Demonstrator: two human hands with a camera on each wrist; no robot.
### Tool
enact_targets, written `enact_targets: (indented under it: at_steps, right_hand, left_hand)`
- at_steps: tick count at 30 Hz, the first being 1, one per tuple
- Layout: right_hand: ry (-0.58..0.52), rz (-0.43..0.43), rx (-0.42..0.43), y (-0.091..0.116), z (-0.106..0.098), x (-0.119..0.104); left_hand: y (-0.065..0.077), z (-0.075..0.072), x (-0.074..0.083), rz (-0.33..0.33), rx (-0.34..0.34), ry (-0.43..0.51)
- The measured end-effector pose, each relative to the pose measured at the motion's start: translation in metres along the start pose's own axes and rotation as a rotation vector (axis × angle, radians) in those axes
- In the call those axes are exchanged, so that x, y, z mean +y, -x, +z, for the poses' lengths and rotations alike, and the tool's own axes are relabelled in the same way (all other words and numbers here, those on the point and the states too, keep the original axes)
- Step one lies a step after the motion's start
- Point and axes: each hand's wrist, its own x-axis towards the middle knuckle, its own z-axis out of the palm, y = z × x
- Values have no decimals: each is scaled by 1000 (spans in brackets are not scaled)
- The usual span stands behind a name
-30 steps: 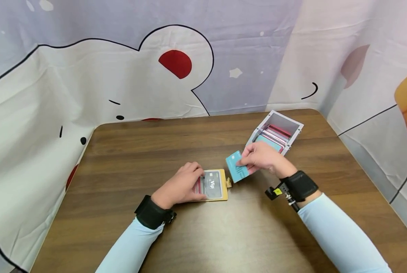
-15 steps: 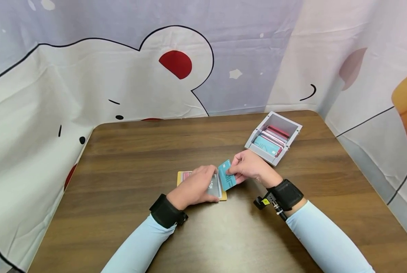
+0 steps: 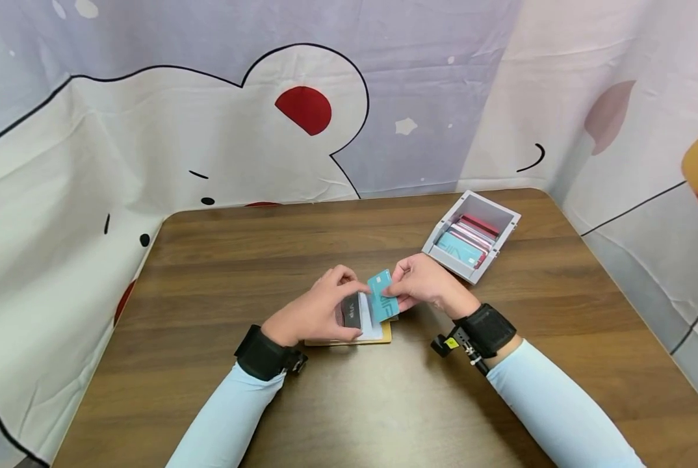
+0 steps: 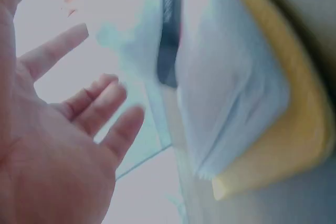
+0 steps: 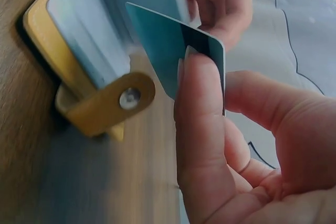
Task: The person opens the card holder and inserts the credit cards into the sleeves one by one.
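Observation:
A yellow card holder (image 3: 387, 337) with clear card sleeves lies on the table, its snap strap (image 5: 113, 103) sticking out at the right. My left hand (image 3: 316, 312) is over its left part, with the thumb and a finger at opposite edges of a raised sleeve holding a dark Vip card (image 3: 351, 312). The other fingers look loosely bent in the left wrist view. Between thumb and fingers, my right hand (image 3: 427, 284) pinches a teal card (image 3: 381, 296), tilted above a pale sleeve (image 4: 231, 72). Whether the card touches that sleeve cannot be told.
A grey box (image 3: 504, 237) with several cards in it stands at the back right of the wooden table (image 3: 255, 247). Printed cloth (image 3: 419, 97) hangs behind and beside the table.
The teal card has moved left with my right hand, from near the box to over the card holder. My left hand has lifted the Vip sleeve leftward, uncovering a pale sleeve.

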Motion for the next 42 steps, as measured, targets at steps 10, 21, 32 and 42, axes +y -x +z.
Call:
enact_targets:
  at_steps: [10,21,32,42]
  right_hand:
    - [28,-23,-12,-16,24,-9]
    - [36,-6,-30,-27,42,-13]
    - [100,8,-14,-28,44,-14]
    - [178,51,-48,-23,52,-12]
  left_hand:
    - [26,-20,-9,-152,-49,-39]
    - [29,-14,-12,-317,-152,-246]
    - [26,-14,-13,-312,-152,-234]
    - [26,-15,-11,-329,-150,-223]
